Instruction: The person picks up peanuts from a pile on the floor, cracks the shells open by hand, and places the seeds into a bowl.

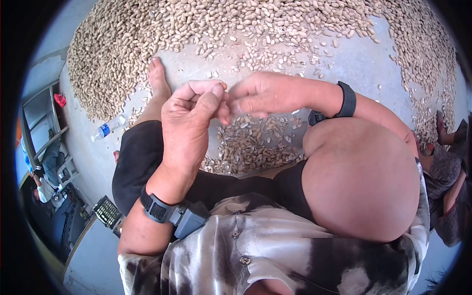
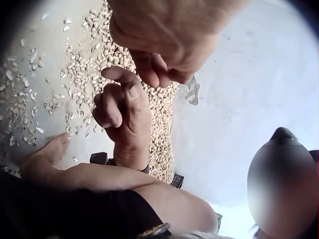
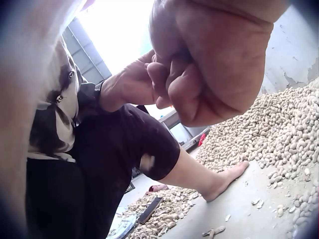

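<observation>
In the head view my left hand (image 1: 189,113) pinches a small reddish-brown peanut kernel (image 1: 223,85) between thumb and forefinger. Close beside it is my right hand (image 1: 268,93), its fingertips overlapping the left fingers in this view. From the left wrist, the right hand's forefinger (image 2: 119,74) stands away from its thumb, the other fingers are bent, and nothing shows between them. A blurred pale piece, like a bit of shell (image 3: 147,162), hangs in the air before the dark trouser leg in the right wrist view. Below the hands lies a heap of peanuts and broken shells (image 1: 250,142).
A large pile of unshelled peanuts (image 1: 221,19) spreads across the concrete floor (image 1: 351,56) ahead. A water bottle (image 1: 108,129) lies at left, near a dark crate (image 1: 108,211). Another person's legs (image 1: 445,172) are at the right edge; a person sits far left.
</observation>
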`<state>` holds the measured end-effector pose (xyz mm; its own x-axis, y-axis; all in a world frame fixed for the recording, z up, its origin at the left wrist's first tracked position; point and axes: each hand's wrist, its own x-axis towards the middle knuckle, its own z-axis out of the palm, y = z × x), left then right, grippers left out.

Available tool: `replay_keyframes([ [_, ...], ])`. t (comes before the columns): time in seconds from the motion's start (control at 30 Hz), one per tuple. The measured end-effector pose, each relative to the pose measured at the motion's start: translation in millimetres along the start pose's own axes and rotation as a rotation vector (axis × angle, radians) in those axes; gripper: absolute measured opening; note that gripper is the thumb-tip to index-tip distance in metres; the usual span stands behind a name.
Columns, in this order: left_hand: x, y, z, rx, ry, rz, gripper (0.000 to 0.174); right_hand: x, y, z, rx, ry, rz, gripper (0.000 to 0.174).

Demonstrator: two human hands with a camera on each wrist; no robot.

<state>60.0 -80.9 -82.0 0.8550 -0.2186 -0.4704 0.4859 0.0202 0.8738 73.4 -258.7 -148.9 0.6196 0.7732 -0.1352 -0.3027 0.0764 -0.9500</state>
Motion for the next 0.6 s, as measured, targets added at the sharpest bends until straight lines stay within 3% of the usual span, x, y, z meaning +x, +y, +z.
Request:
replay_keyframes([
  [0.03, -0.1, 1.7, 0.1, 0.037, -0.005, -0.001, 0.01, -0.8, -1.4, 2.9, -0.082, -0.092, 0.003, 0.024],
  [0.23, -2.3, 1.7, -2.0, 0.396, -0.075, -0.016, 0.004, -7.9, -4.7, -5.4, 0.23, 0.007, 0.081, 0.034],
  [0.3, -5.5, 0.1, 1.1, 0.598, -0.087, 0.0, 0.005, -6.7, 0.0, -6.1, 0.192, -0.072, 0.089, 0.036],
  [0.47, -5.3, 4.3, 3.3, 0.714, -0.111, 0.172, 0.006, -6.6, 4.8, -7.0, 0.311, -0.105, 0.119, 0.037],
  [0.6, -2.9, 6.9, 4.5, 0.691, -0.098, 0.193, 0.005, -7.0, 1.9, -3.5, 0.409, -0.055, 0.119, 0.036],
])
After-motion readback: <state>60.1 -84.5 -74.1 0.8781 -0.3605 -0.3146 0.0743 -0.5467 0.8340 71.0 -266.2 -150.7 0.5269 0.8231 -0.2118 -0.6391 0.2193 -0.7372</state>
